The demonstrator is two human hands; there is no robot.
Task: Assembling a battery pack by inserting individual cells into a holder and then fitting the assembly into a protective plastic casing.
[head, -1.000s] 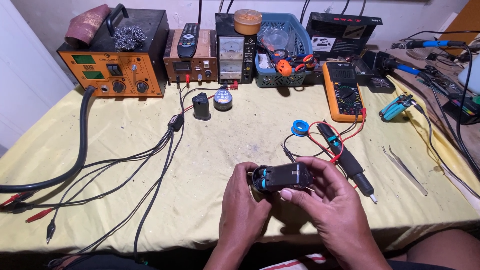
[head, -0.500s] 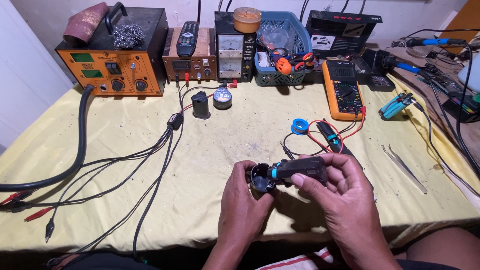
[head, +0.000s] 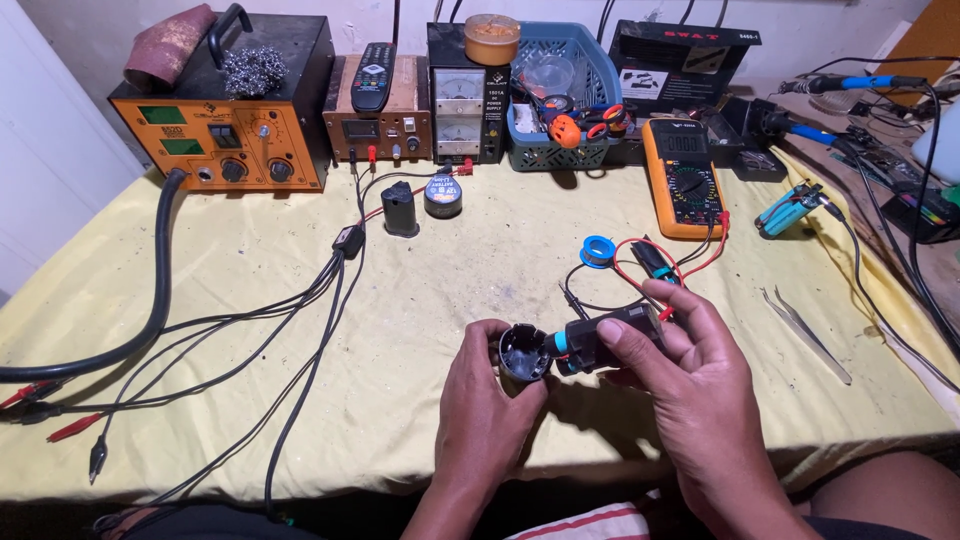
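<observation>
Head view: near the front edge of the yellow-covered table (head: 250,270), the left hand (head: 490,400) grasps a round black cap (head: 523,353), open side up. The right hand (head: 690,390) is clenched around a small black device (head: 605,338) with a blue ring, its end just beside the cap. At the back edge, a blue basket (head: 590,60) holds an orange ball, a clear bag and tools.
</observation>
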